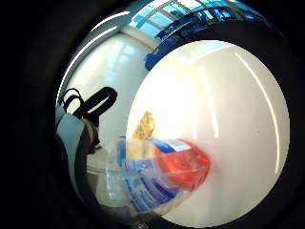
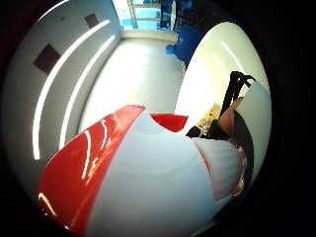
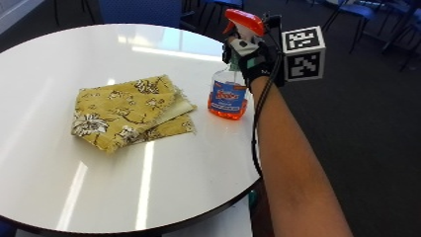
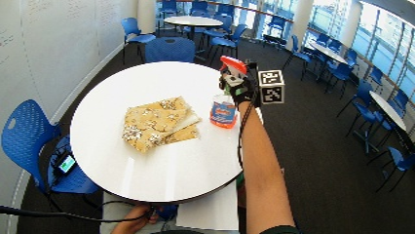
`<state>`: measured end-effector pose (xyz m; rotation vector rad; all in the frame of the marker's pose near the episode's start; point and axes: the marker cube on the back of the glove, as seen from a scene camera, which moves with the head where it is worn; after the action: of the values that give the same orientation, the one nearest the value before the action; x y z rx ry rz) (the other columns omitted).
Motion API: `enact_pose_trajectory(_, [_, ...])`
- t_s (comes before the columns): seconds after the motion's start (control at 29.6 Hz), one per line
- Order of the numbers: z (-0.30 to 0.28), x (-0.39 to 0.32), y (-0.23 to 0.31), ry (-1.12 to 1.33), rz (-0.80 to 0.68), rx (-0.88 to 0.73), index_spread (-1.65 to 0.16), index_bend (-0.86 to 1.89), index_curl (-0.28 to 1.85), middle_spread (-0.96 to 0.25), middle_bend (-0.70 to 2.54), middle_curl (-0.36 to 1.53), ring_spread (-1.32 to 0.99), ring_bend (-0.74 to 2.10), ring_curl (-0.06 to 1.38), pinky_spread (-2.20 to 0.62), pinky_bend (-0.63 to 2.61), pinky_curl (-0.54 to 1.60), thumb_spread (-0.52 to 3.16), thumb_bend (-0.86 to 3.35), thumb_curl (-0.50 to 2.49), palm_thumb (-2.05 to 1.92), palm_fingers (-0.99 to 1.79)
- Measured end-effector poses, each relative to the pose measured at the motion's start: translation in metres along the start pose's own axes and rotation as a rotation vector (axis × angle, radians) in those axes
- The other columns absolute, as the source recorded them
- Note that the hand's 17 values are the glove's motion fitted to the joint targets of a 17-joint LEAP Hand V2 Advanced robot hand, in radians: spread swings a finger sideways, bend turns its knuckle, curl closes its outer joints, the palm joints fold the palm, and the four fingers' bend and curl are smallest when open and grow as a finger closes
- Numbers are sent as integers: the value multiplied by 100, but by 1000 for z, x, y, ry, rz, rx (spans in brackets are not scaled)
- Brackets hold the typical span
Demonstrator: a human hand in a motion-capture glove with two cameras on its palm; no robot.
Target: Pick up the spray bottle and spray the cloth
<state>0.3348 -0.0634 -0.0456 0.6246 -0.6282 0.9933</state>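
A round white table [image 3: 164, 197] carries a folded yellow floral cloth [image 3: 131, 114] at its left. Right of the cloth, near the table's right edge, the black-gloved right hand [image 3: 253, 59] grips the neck of a clear red-triggered spray bottle [image 3: 229, 96] holding orange liquid.

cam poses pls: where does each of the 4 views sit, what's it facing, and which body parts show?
Little finger side palm: looks along spray bottle to cloth; black straps show.
Thumb side palm: against the bottle's red-and-white head; strap shows.
Outside: above the person's shoulder, facing table; forearm and gloved right hand on the bottle neck.
Wide outside: same side, higher; adds a bare hand under the table.
Shared: bottle and cloth in all views.
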Motion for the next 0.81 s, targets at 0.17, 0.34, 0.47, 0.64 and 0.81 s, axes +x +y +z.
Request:
enact_pose_trajectory(0.17, [17,6,11,-1,-30,-45,-29,39,52,-21,60,50,-24,57,45,-31,43,38,33,-3,71,85,141])
enact_pose_trajectory(0.34, [32,2,30,93,-131,-141,-29,39,52,-20,60,50,-24,57,45,-31,43,39,34,-3,72,85,140])
enact_pose_trajectory(0.47, [49,-13,44,332,-272,-252,-29,39,52,-20,60,50,-23,58,45,-30,43,39,34,-3,73,85,141])
enact_pose_trajectory(0.64, [63,-27,51,656,-408,-301,-28,39,52,-19,60,50,-22,58,45,-30,43,39,34,-3,74,85,140])
enact_pose_trajectory(0.81, [72,-46,53,935,-531,-292,-28,39,52,-19,60,50,-22,58,45,-30,43,39,34,-3,75,85,140])
